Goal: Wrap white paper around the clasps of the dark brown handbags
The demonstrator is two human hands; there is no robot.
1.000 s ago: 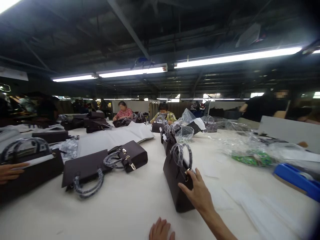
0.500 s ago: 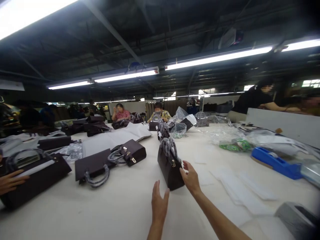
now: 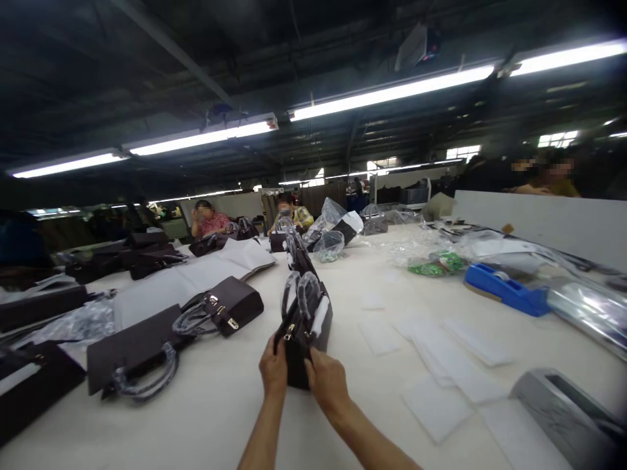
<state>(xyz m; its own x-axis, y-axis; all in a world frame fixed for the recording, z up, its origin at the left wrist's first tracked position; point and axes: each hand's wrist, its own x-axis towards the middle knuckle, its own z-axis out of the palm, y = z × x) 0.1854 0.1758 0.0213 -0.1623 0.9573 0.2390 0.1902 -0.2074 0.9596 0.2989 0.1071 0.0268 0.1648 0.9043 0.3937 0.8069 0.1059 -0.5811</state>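
A dark handbag (image 3: 296, 365) stands upright on the white table before me, its two handles (image 3: 307, 294) wrapped in clear plastic. My left hand (image 3: 273, 371) grips its left near edge, close to a gold zipper pull. On the right near edge, my right hand (image 3: 328, 380) is closed with the thumb over the top. White padding (image 3: 320, 316) shows at the bag's opening. Directly behind it stands another dark bag (image 3: 301, 260) with wrapped handles. To the left lie a handbag with gold clasps (image 3: 235, 305) and a dark bag on its side (image 3: 137, 349).
White sheets (image 3: 435, 408) lie on the right, near a grey dispenser (image 3: 563, 405) and a blue tape dispenser (image 3: 507, 289). Clear plastic bags (image 3: 392, 248) and a green packet (image 3: 435, 264) lie farther back. Seated people (image 3: 211, 222) are across the table; more dark bags fill the left.
Both hands, apart and open before, have closed on the near end of the handbag. The bag has turned slightly, showing its opening. My view has swung to the right.
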